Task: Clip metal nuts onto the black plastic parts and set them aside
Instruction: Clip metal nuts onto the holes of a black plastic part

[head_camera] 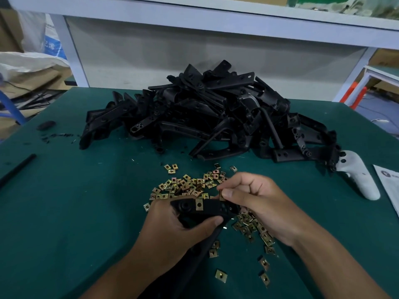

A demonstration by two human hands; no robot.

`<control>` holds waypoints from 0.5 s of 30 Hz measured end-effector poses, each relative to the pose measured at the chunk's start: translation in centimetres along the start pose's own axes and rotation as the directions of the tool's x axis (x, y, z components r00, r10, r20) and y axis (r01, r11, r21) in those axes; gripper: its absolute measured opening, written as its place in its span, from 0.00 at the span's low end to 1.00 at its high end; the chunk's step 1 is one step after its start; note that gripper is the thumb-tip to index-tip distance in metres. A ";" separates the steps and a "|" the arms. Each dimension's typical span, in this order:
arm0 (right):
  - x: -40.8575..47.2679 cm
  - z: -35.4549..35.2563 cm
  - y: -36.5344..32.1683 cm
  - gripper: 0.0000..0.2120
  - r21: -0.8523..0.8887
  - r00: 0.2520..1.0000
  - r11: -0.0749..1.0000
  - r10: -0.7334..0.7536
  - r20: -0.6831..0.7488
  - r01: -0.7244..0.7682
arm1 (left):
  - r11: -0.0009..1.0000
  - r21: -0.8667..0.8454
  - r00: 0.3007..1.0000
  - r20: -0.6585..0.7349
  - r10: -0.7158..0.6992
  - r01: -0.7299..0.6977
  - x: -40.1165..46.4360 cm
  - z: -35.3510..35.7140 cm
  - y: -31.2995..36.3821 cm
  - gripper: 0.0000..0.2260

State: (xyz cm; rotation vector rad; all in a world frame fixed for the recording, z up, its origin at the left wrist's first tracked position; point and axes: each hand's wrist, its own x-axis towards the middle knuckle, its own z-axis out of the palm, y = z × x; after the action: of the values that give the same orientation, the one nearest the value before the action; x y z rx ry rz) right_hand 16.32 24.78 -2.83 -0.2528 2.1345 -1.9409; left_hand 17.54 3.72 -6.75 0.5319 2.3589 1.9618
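Green mat [64,212]: parts heap [205,111], controller [358,178] right.

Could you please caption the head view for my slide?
Left hand grips a black plastic part; right hand pinches a metal nut.

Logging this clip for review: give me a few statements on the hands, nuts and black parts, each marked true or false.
1. The left hand grips a black plastic part. True.
2. No nut is clipped on that part. False: one clipped nut sits on it.
3. The right hand pinches a metal nut. True.
4. The pile of black parts lies nearer the person than the loose nuts. False: it lies beyond them.
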 end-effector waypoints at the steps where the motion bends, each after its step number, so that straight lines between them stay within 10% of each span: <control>1: 0.0 -0.1 0.0 0.06 -0.005 1.000 1.000 0.001 -0.001 -0.001 | 1.000 0.002 1.000 -0.001 0.001 -0.001 0.0 0.0 0.0 0.06; 15: -0.5 0.6 -0.2 0.08 -0.124 0.996 0.989 -0.080 0.026 0.082 | 0.998 -0.031 0.999 -0.010 0.050 -0.051 0.7 -0.9 -0.3 0.09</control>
State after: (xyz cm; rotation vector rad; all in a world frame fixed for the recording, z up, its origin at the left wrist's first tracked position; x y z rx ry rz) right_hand 16.93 24.35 -2.61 -0.3870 2.2687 -1.8406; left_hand 16.63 3.04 -6.75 0.5876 2.3387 2.0226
